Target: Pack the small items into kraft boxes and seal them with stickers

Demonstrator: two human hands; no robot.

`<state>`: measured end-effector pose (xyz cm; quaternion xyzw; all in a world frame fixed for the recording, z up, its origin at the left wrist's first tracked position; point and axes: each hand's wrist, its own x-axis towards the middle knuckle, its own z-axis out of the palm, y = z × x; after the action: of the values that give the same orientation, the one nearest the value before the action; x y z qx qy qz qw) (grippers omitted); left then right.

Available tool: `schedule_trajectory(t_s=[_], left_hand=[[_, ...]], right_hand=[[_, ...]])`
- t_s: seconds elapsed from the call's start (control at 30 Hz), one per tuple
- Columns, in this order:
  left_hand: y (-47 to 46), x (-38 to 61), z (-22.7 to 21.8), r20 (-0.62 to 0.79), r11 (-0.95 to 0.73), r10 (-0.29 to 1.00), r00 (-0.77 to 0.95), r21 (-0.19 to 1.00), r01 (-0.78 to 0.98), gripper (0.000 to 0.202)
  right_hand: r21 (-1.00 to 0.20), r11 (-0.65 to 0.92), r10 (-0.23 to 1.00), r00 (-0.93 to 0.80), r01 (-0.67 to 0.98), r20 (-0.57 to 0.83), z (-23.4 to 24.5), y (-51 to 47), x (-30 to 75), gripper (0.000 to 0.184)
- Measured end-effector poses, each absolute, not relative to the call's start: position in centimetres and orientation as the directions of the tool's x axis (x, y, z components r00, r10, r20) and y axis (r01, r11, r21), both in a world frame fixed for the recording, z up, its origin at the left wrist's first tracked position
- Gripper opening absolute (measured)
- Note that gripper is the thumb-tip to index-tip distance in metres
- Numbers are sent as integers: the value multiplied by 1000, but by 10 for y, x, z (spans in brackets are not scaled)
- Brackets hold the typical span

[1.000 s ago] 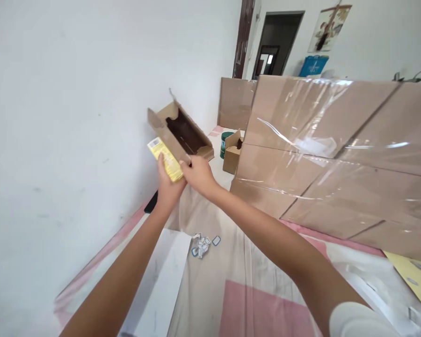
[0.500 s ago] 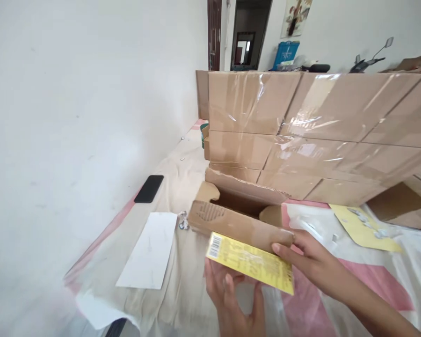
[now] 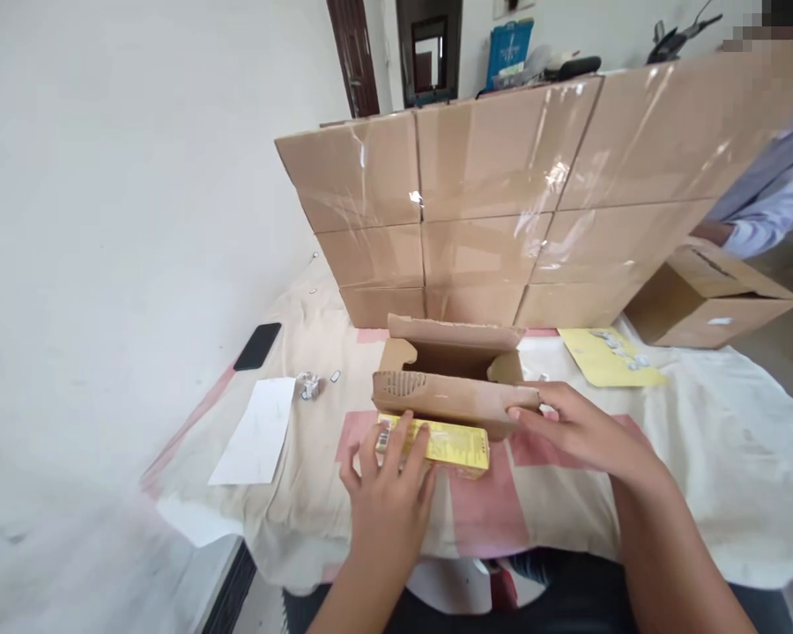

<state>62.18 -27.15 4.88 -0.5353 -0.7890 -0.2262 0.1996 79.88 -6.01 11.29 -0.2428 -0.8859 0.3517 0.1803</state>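
A small open cardboard box stands on the cloth-covered table in front of me. A flat yellow packet lies against the box's near wall. My left hand rests on the packet's left end with its fingers spread over it. My right hand lies on the cloth at the box's right front corner, fingertips touching the box's near wall, fingers stretched out.
A wall of taped cardboard cartons stands behind the small box. A white paper sheet, small clips and a black phone lie at left. A yellow sheet and another carton lie at right, beside a person's sleeve.
The box and yellow packet came down from in front of the wall onto the table. The packet now lies flat by the box under my left hand.
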Motion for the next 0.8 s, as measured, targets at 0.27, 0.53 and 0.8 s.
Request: schedule_trajectory(t_s=[0.27, 0.53, 0.8], left_hand=[[-287, 614, 71, 423, 245, 875, -238, 39, 969, 41], [-309, 628, 89, 427, 99, 893, -140, 117, 988, 46], [-349, 613, 171, 510, 15, 827, -236, 399, 917, 51]], right_hand=[[-483, 871, 352, -798, 89, 488, 105, -57, 800, 22], [-321, 947, 179, -804, -16, 567, 88, -70, 788, 59], [-228, 964, 20, -814, -138, 580, 81, -79, 787, 59]])
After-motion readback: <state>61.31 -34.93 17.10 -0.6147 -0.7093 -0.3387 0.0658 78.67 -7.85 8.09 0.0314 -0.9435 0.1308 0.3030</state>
